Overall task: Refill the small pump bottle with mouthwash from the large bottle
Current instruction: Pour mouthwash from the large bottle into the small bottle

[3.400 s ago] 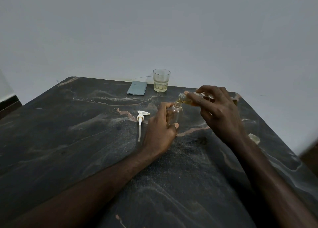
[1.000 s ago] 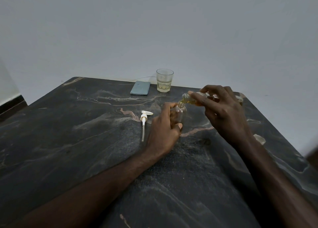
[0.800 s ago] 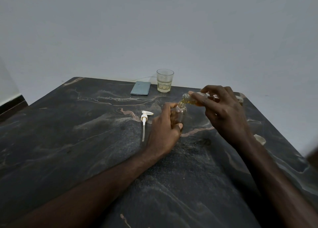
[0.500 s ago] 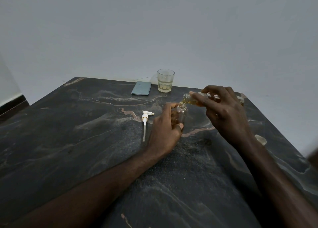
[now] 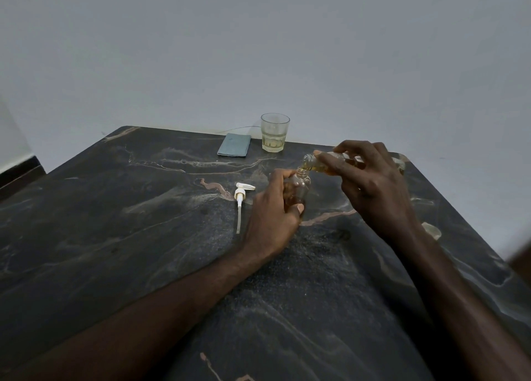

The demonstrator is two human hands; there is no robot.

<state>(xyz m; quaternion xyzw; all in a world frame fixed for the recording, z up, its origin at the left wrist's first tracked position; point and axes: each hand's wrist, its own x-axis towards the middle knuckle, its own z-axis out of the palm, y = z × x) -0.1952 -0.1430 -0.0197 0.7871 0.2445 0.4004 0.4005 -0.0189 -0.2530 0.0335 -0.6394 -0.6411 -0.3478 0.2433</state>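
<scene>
A small clear bottle (image 5: 301, 187) stands upright on the dark marble table (image 5: 143, 222), its neck uncapped, with my left hand (image 5: 273, 214) gripping its body. My right hand (image 5: 370, 185) holds the large clear bottle (image 5: 314, 164) tipped almost level, mouth just above the small bottle's neck. Yellowish mouthwash runs in a thin stream from one to the other, and some sits low in the small bottle. The white pump head (image 5: 240, 196) with its dip tube lies flat on the table left of my left hand. Most of the large bottle is hidden behind my fingers.
A glass (image 5: 275, 132) holding a little pale liquid stands at the table's far edge, with a grey-blue phone (image 5: 234, 145) beside it on the left and a thin cable behind. A pale cap-like thing (image 5: 432, 230) lies by the right edge. A wall rises behind the table.
Both hands have held their places while the large bottle stays tipped and the stream keeps running. The view has shifted slightly.
</scene>
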